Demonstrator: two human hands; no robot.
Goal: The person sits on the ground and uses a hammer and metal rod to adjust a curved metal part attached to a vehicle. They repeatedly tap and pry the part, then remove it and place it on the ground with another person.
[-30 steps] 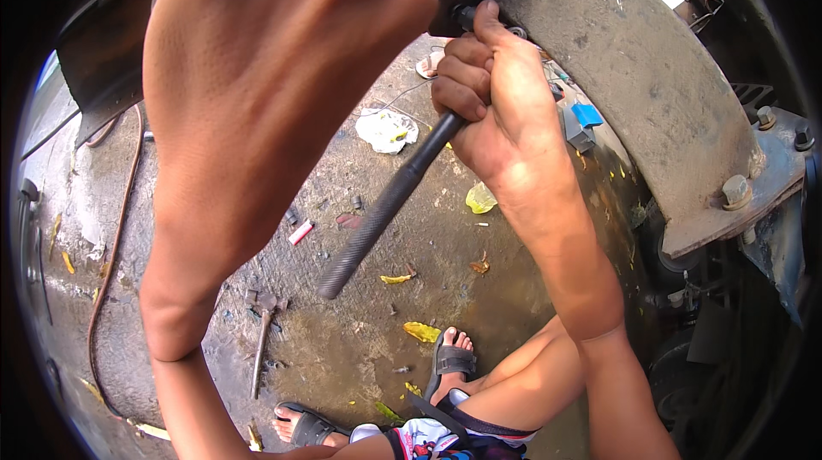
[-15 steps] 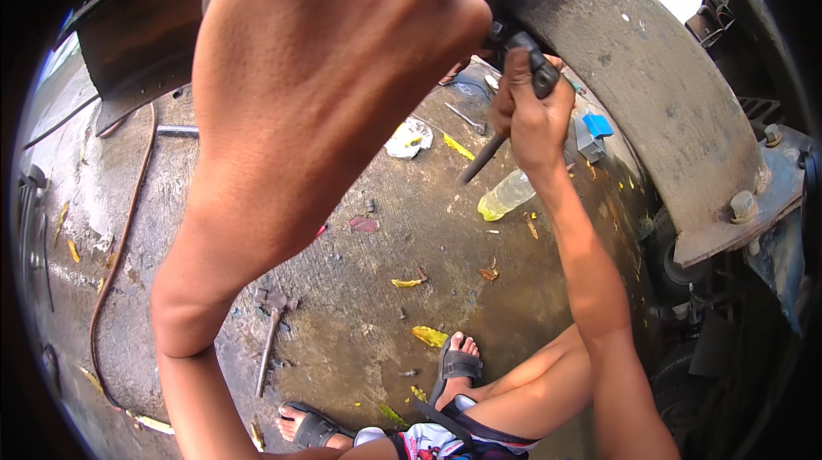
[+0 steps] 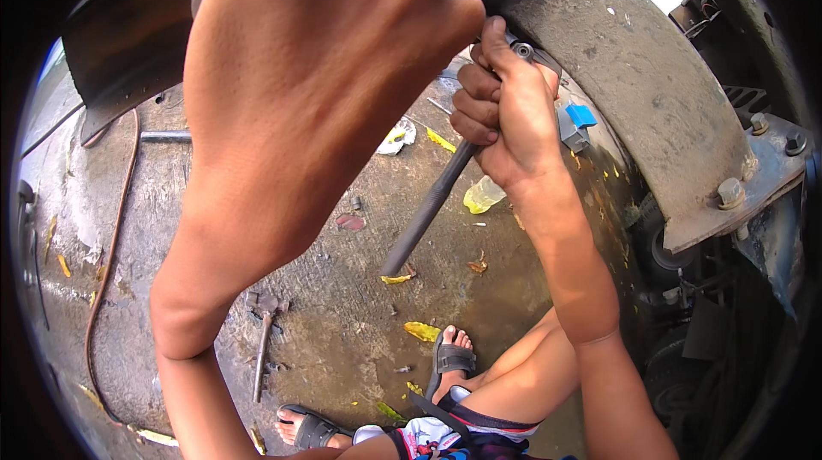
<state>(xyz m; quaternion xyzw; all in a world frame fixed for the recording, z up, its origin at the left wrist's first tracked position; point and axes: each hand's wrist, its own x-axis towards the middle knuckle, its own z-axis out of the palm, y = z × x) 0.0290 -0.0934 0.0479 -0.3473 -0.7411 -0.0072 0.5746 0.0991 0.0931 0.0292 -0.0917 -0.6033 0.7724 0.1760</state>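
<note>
My left hand [image 3: 317, 58] looms large and close, back toward me, under the dark metal parts at the top. Its knuckles are bent and it looks closed; its fingers and whatever they grip are hidden. Just right of it, my right hand [image 3: 514, 109] is wrapped around a dark socket wrench [image 3: 428, 212]. The wrench's round head shows above the fist near the thumb, and its long handle slants down to the left over the ground. What the head meets is hidden behind my hands.
A thick curved steel spring [image 3: 634, 66] arches down the right to a bolted plate [image 3: 771, 152]. On the wet concrete lie a plastic bottle [image 3: 485, 195], a blue-and-grey box [image 3: 576, 124], a long-handled metal tool [image 3: 262, 353], a metal bar [image 3: 165, 136] and a brown hose [image 3: 116, 255].
The wrench handle has swung and now reaches further toward the lower left. My right hand has turned and moved slightly, its thumb now up by the head. My left hand has barely shifted.
</note>
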